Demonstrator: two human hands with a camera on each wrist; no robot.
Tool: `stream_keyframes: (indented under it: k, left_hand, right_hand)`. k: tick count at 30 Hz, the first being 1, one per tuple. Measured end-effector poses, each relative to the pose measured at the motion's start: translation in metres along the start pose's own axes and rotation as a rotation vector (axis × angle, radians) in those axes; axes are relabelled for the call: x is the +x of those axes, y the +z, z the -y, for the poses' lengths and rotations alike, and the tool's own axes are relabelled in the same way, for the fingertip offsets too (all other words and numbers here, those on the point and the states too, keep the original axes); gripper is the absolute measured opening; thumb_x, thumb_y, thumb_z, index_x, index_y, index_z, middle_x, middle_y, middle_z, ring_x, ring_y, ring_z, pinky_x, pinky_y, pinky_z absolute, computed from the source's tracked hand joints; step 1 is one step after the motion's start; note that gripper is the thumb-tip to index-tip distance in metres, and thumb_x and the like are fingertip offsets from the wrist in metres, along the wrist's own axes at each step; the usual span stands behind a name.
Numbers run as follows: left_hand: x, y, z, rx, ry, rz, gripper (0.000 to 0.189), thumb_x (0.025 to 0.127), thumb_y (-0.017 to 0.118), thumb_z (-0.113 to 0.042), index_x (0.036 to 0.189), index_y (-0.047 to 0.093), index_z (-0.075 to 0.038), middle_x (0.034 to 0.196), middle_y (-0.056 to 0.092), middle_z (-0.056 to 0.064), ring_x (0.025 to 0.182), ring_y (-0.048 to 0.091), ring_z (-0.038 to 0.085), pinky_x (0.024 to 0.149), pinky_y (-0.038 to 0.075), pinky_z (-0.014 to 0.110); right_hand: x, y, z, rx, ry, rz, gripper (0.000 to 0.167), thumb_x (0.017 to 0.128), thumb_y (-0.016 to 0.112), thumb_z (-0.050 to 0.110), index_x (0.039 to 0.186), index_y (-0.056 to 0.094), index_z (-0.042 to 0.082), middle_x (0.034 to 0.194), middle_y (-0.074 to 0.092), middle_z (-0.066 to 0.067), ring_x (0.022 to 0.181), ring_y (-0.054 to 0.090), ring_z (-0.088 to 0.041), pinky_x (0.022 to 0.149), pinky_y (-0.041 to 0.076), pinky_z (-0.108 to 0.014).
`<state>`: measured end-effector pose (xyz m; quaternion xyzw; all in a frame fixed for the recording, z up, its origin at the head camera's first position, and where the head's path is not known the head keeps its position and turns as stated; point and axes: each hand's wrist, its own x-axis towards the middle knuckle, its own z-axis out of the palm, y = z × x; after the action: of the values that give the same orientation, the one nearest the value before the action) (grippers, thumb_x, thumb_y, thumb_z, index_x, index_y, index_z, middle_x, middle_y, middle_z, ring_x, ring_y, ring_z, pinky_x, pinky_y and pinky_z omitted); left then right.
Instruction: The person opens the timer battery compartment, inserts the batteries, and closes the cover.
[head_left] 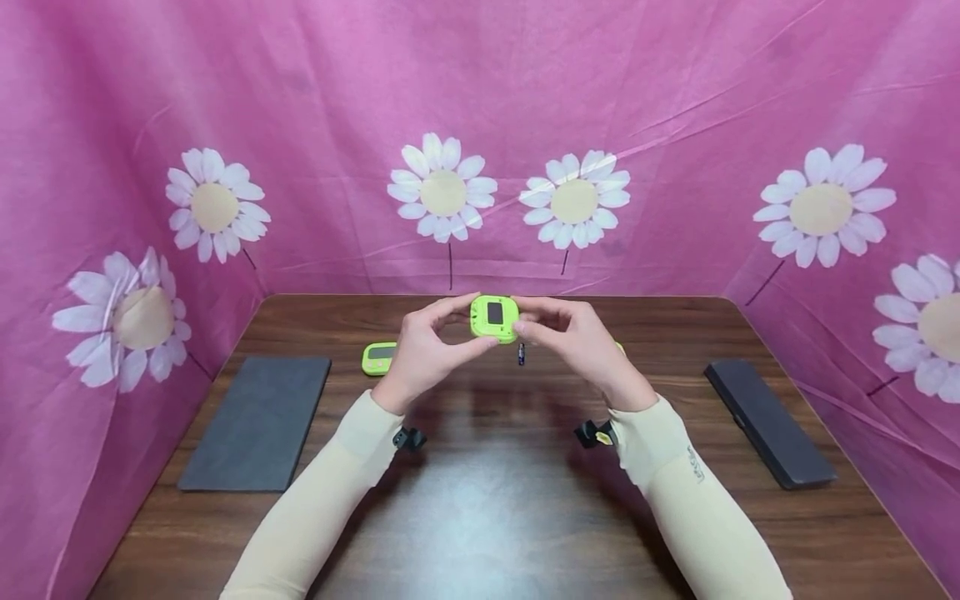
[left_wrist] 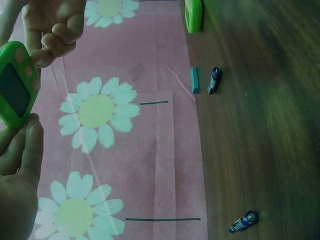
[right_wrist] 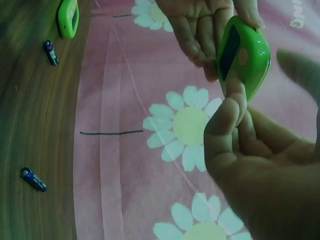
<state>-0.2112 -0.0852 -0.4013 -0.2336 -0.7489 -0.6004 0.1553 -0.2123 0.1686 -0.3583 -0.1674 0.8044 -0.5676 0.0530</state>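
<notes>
Above the far part of the table, both hands hold a small lime-green digital timer [head_left: 505,333]. In the head view a dark rectangle shows on its near face. Both wrist views show a dark screen and round orange buttons on the timer [left_wrist: 32,102]. My left hand [head_left: 429,343] pinches its left side between thumb and fingers. On the right side my right hand [head_left: 581,340] pinches it, thumb near the lower corner. In the right wrist view a right-hand finger lies by the buttons of the timer [right_wrist: 259,62]. Below it lies a battery [head_left: 521,355].
Behind the left hand lies another lime-green device [head_left: 378,353]; a green edge [head_left: 621,347] shows behind the right. The left wrist view shows two batteries, one the nearer battery [left_wrist: 243,222], and a teal block [left_wrist: 194,80]. A dark grey mat [head_left: 258,425] and black case [head_left: 771,423] flank the hands.
</notes>
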Motion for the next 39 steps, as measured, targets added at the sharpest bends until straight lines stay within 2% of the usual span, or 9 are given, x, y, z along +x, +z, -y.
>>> stream_keyframes:
  k: [7,12,17,20,25,34,39]
  left_hand:
    - [-0.003,0.001,0.001,0.024,-0.016,-0.025,0.065,0.081,0.103,-0.016,0.141,0.078,-0.011,0.126,0.084,0.008,0.114,0.078,0.022,0.106,0.065,0.043]
    - [-0.004,0.002,0.002,0.037,0.003,-0.036,0.065,0.080,0.104,-0.017,0.140,0.079,-0.012,0.125,0.085,0.006,0.115,0.078,0.021,0.105,0.065,0.041]
    - [-0.004,0.001,0.003,0.060,0.031,-0.048,0.065,0.078,0.105,-0.017,0.137,0.081,-0.013,0.123,0.085,0.004,0.113,0.078,0.019,0.101,0.063,0.034]
    - [-0.004,0.001,0.003,0.066,0.035,-0.046,0.065,0.077,0.105,-0.018,0.137,0.081,-0.014,0.123,0.085,0.004,0.112,0.077,0.019,0.101,0.063,0.035]
    - [-0.003,0.002,0.003,0.071,0.037,-0.041,0.065,0.077,0.105,-0.019,0.137,0.081,-0.013,0.124,0.085,0.004,0.114,0.077,0.020,0.102,0.064,0.041]
    - [-0.003,0.002,0.003,0.127,0.065,-0.045,0.067,0.077,0.105,-0.020,0.138,0.080,-0.012,0.125,0.085,0.004,0.113,0.078,0.019,0.098,0.062,0.031]
    - [-0.002,0.002,0.004,0.072,0.051,-0.053,0.066,0.078,0.104,-0.016,0.139,0.079,-0.009,0.123,0.085,0.007,0.109,0.080,0.023,0.100,0.066,0.041]
  right_hand:
    - [0.012,0.001,0.012,-0.005,0.083,-0.016,0.035,0.104,0.080,0.024,0.135,0.080,0.008,0.089,0.076,0.008,0.081,0.066,-0.014,0.072,0.058,-0.023]
    - [0.018,0.005,0.018,0.082,0.142,-0.017,0.032,0.103,0.079,0.017,0.131,0.078,0.001,0.080,0.075,0.010,0.073,0.064,-0.010,0.069,0.056,-0.022]
    - [0.021,0.008,0.020,0.150,0.173,-0.028,0.030,0.101,0.078,0.012,0.126,0.076,-0.004,0.080,0.079,0.009,0.068,0.065,-0.007,0.069,0.060,-0.023]
    - [0.022,0.009,0.020,0.162,0.179,-0.039,0.029,0.100,0.077,0.009,0.124,0.076,-0.006,0.080,0.079,0.009,0.068,0.065,-0.007,0.068,0.061,-0.023]
    - [0.023,0.009,0.023,0.156,0.187,-0.053,0.028,0.097,0.075,0.006,0.122,0.077,-0.007,0.078,0.079,0.007,0.066,0.065,-0.008,0.065,0.060,-0.021]
    - [0.022,0.006,0.024,0.119,0.174,-0.051,0.030,0.098,0.073,0.003,0.125,0.076,-0.010,0.076,0.077,0.007,0.064,0.064,-0.009,0.065,0.060,-0.021]
    - [0.020,0.001,0.025,0.113,0.184,-0.012,0.032,0.102,0.076,0.010,0.130,0.077,-0.005,0.081,0.077,0.005,0.068,0.065,-0.010,0.066,0.061,-0.023]
